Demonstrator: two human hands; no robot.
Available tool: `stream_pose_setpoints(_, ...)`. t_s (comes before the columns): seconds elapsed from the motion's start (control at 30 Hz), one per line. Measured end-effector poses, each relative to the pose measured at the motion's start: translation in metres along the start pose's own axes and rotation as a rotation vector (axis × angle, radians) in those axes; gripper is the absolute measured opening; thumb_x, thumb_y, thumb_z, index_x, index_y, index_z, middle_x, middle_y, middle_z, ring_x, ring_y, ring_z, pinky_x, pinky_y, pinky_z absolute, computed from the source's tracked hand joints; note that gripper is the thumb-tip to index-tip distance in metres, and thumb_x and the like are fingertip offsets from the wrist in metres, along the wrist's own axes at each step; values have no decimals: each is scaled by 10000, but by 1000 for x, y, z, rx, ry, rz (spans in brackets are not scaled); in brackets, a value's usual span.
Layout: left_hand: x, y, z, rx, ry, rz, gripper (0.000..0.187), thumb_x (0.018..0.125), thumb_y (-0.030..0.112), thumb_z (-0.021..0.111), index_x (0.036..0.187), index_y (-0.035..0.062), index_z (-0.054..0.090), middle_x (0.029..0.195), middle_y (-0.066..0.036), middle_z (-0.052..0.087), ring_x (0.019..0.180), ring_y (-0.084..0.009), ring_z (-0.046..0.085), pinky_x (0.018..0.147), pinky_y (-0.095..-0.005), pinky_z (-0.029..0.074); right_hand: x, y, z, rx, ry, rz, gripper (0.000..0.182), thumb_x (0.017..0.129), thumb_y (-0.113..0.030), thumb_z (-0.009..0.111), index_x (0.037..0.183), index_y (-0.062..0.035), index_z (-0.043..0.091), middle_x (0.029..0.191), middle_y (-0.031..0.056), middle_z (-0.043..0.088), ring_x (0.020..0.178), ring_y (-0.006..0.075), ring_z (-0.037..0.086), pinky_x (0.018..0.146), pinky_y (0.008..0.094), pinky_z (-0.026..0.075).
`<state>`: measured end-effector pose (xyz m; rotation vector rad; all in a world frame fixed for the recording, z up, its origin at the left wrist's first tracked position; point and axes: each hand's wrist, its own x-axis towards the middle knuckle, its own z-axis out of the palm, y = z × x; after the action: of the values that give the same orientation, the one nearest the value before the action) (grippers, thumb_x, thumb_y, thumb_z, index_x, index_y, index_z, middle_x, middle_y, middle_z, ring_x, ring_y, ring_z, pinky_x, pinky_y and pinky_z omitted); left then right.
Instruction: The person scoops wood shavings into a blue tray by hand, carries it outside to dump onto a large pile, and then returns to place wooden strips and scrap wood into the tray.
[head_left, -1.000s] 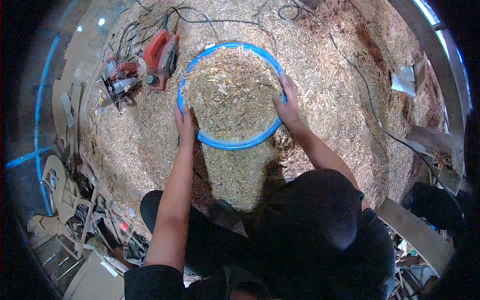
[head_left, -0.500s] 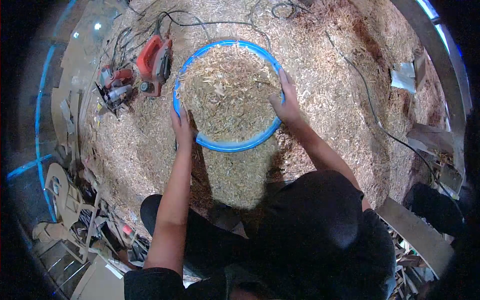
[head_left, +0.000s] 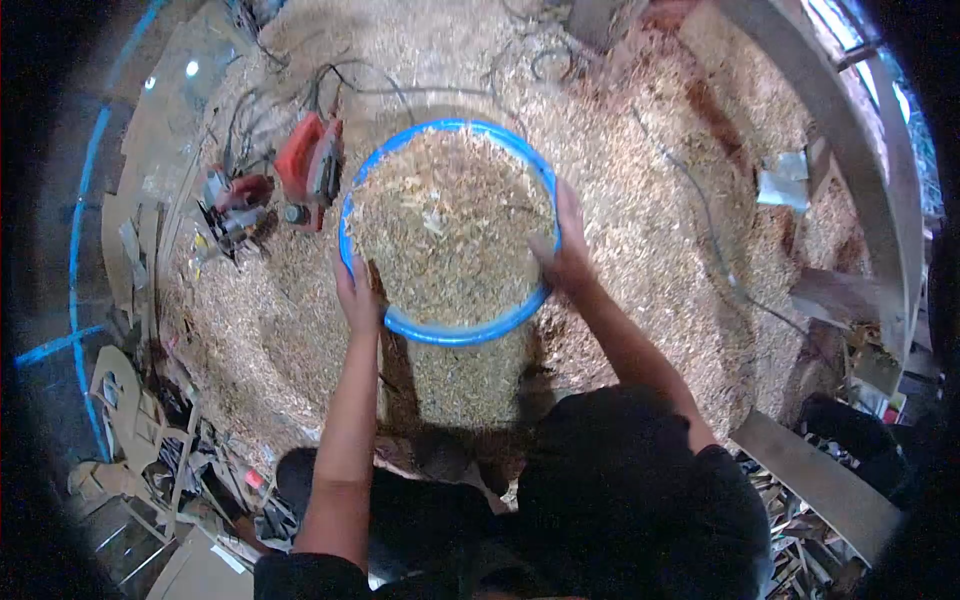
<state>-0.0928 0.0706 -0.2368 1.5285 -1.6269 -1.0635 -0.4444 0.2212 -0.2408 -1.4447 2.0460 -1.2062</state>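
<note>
Two hands hold a blue basin (head_left: 455,338) from opposite sides. The fingers of the right hand (head_left: 572,258) lie along the outside of the rim, with the thumb bent over to the inner side, so the rim is grasped between them. The left hand (head_left: 360,298) is pressed to the lower left of the rim; how tightly its fingers close cannot be told.

Compared with half a second ago, the basin sits lower in the view, but so do the red planer (head_left: 308,165) and the saw (head_left: 238,210), so most of the shift looks like the head tipping up. The hold itself is much the same, and the load of wood shavings (head_left: 440,230) has stayed inside; I judge the basin is being kept steady.

Its mouth faces up toward the camera. Being round, it has no clear long axis and points no particular way. It is in front of the knees (head_left: 610,450), over loose shavings (head_left: 650,270) on the ground; whether it rests on them or is lifted cannot be told.

Farther out, the planer is just left of the basin, the saw beyond it, and a pale sheet (head_left: 783,188) well to the right.
</note>
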Motion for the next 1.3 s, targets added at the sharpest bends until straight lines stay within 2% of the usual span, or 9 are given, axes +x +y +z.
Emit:
stream_pose_setpoints(0.1,3,22,-23,-358,-66,-113,606,1140,289,566,1639,-19,412,1593,-184,533,1446,-297,513,1232,-402,353,25,-61,-38,-5,-25,-30,1002,934,-329,712,1712,44,203,1746,318,252,1631,474,232,1334,512,186)
stream_pose_setpoints(0.2,-1,51,-48,-267,10,-55,607,1131,271,578,1641,-13,411,1590,-184,536,1437,-293,523,1222,-402,365,35,-98,-67,12,2,-117,903,1026,-414,682,1687,59,289,1752,342,230,1634,483,238,1320,507,205)
stream_pose_setpoints(0.37,-21,124,-100,-21,99,19,613,1112,235,600,1644,-2,410,1584,-183,544,1420,-284,541,1203,-403,389,53,-186,-121,1,-15,-189,882,1002,-381,706,1677,48,334,1746,337,253,1627,469,271,1311,504,224)
stream_pose_setpoints(0.47,-20,257,-171,-471,-63,-360,611,1116,261,612,1621,-25,422,1543,-160,557,1346,-222,575,1128,-372,465,83,-279,-172,94,-12,-183,944,955,-451,749,1681,9,360,1747,313,266,1635,452,256,1317,519,210)
stream_pose_setpoints(0.57,-36,297,-214,-371,8,-252,628,1113,268,621,1627,-26,412,1544,-159,557,1343,-227,577,1128,-375,465,81,-329,-203,117,-42,-91,971,942,-483,755,1683,3,358,1750,307,252,1642,451,230,1321,532,203)
stream_pose_setpoints(0.73,-40,426,-277,-353,83,-103,651,1107,281,635,1630,-34,406,1552,-165,556,1359,-260,571,1157,-401,441,91,-437,-271,104,-111,-160,1030,804,-225,799,1695,-10,330,1743,296,262,1626,475,245,1312,555,233)
stream_pose_setpoints(1.03,88,540,-317,-161,-16,8,633,1107,261,602,1636,-25,405,1585,-184,543,1428,-275,538,1206,-400,396,214,-541,-300,68,12,-194,969,810,-159,750,1683,-20,353,1724,299,296,1595,477,302,1301,545,258)
stream_pose_setpoints(1.2,147,603,-304,-210,-60,136,792,1101,341,604,1699,-52,265,1696,-248,420,1542,-320,440,1266,-407,324,264,-553,-330,24,92,-164,980,954,-532,747,1683,-6,358,1731,311,280,1604,480,286,1306,549,221)
stream_pose_setpoints(1.3,211,638,-287,-162,-49,284,835,1102,412,590,1707,-47,243,1725,-255,371,1592,-329,368,1300,-431,265,313,-555,-330,76,209,-144,1024,934,-606,745,1669,9,386,1710,338,310,1602,480,295,1303,547,228)
